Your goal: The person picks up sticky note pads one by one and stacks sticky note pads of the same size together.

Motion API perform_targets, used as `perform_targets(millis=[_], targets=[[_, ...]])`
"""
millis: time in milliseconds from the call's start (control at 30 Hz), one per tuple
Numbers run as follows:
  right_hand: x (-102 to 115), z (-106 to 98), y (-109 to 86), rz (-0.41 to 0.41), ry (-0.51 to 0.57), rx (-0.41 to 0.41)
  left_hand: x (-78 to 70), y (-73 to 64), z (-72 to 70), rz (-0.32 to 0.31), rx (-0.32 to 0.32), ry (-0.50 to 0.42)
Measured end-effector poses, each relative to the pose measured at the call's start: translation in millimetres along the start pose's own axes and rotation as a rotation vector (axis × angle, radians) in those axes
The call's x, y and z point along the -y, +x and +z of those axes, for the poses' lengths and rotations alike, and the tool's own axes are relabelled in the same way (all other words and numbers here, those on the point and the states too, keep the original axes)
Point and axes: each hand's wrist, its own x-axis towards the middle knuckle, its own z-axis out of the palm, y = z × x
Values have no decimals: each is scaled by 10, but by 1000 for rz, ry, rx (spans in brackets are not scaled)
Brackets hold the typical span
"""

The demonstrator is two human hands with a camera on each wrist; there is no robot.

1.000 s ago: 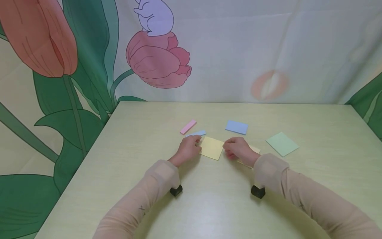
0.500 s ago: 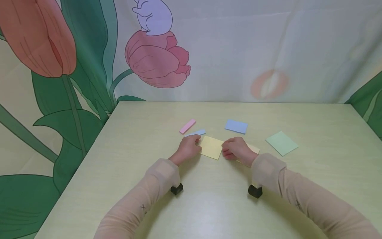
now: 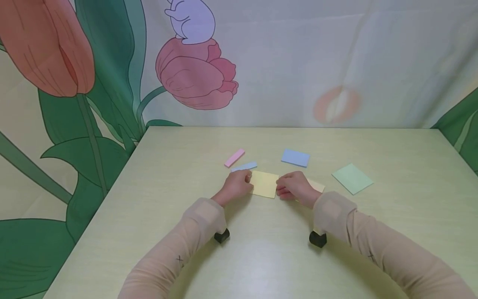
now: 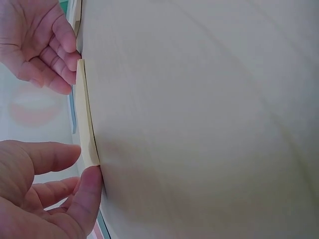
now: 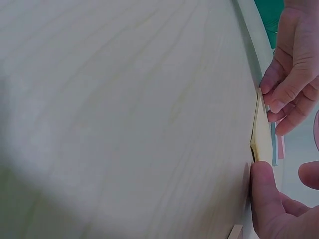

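A square yellow sticky note pad (image 3: 264, 184) lies on the table between the two hands. At its left edge is the left hand (image 3: 235, 185), its thumb touching the near corner in the left wrist view; the index finger is close to the far corner. The right hand (image 3: 296, 187) touches the pad's right edge with its fingertips. In the right wrist view the right thumb (image 5: 263, 177) meets the pad's corner, while the index finger stands apart from it. Partly hidden under the right hand is a pale orange sticky note pad (image 3: 316, 185).
Beyond the left hand lie a narrow pink strip (image 3: 234, 158) and a narrow blue strip (image 3: 244, 167). A blue rectangular pad (image 3: 295, 158) sits farther back, and a green square pad (image 3: 352, 179) is on the right. A printed cloth (image 3: 276, 62) hangs behind the table (image 3: 261, 257).
The yellow pad has turned slightly, its near edge now more level. The right hand has shifted a little to the left; the left hand stays almost still.
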Motion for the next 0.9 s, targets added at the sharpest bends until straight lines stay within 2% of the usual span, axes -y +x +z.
perform_targets(millis=[267, 433, 567, 767, 900], targets=[[-23, 21, -17, -17, 7, 4, 18, -16, -4, -19, 9, -44], [-33, 35, -17, -1, -5, -7, 31, -34, -9, -32, 16, -39], [-35, 46, -25, 29, -26, -23, 32, -42, -15, -69, 30, -16], [-53, 57, -44, 36, -37, -16, 42, -53, -23, -140, 51, -32], [-75, 69, -49, 29, -35, 7, 51, -62, -33, -151, 56, -28]])
